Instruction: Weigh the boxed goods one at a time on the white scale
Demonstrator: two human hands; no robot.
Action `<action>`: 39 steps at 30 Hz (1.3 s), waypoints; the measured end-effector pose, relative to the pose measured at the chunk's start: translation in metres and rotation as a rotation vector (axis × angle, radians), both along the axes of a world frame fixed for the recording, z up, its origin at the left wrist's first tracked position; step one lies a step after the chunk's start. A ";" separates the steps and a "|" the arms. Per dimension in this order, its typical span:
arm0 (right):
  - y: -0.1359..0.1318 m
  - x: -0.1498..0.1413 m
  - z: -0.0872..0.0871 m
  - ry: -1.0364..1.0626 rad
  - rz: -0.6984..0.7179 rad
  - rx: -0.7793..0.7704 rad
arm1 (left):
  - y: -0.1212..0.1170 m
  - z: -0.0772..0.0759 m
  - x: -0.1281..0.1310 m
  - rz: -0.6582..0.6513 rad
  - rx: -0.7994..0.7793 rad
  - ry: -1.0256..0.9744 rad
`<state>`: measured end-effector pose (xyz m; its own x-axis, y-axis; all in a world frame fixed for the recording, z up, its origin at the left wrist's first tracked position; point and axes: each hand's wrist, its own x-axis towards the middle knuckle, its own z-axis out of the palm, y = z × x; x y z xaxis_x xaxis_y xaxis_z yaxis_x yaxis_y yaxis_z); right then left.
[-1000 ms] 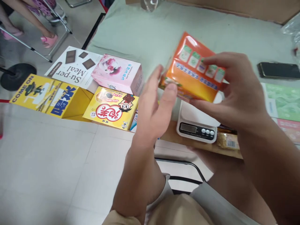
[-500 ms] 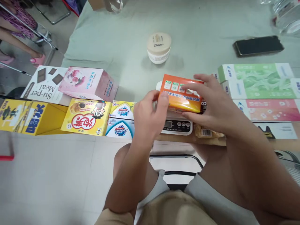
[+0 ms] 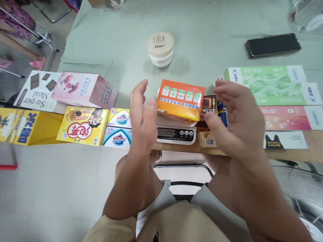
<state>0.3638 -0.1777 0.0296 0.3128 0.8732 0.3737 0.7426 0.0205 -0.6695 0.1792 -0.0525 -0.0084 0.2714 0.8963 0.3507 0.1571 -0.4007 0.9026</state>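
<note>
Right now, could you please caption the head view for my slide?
Left hand and right hand, both open, flank an orange package on a white scale.

Indoor light diffuse and moderately bright; source out of view. Faint, soft-edged shadows on the table (image 3: 113, 37) either side of the jar (image 3: 160, 49). Slight sheen on the pack (image 3: 180, 100); its larger print legible. Right hand (image 3: 236, 117) slightly soft. Wide-angle stretch at side edges; leftmost yellow carton (image 3: 41, 127) blurred at its outer end.
</note>
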 end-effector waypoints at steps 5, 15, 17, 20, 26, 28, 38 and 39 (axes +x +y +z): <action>0.006 -0.011 -0.008 0.028 0.072 -0.085 | -0.001 -0.004 0.006 0.001 -0.099 0.059; 0.026 -0.014 -0.024 0.072 0.050 -0.162 | -0.002 0.005 0.014 -0.100 -0.077 0.095; 0.027 -0.013 -0.021 0.070 0.066 -0.140 | 0.000 0.002 0.014 -0.096 -0.092 0.061; 0.023 -0.011 -0.007 0.007 0.083 -0.098 | 0.003 0.004 0.016 -0.122 -0.077 -0.082; -0.008 0.009 0.043 -0.123 0.052 0.128 | -0.005 0.053 0.043 -0.316 -0.024 -0.356; -0.020 0.023 0.053 -0.076 0.027 0.275 | -0.011 0.075 0.065 -0.347 0.040 -0.338; -0.075 0.134 0.039 -0.042 -0.542 0.485 | -0.019 0.155 0.291 -0.953 -0.171 0.060; -0.082 0.147 0.032 -0.055 -0.543 0.419 | -0.023 0.158 0.319 -1.048 -0.296 0.160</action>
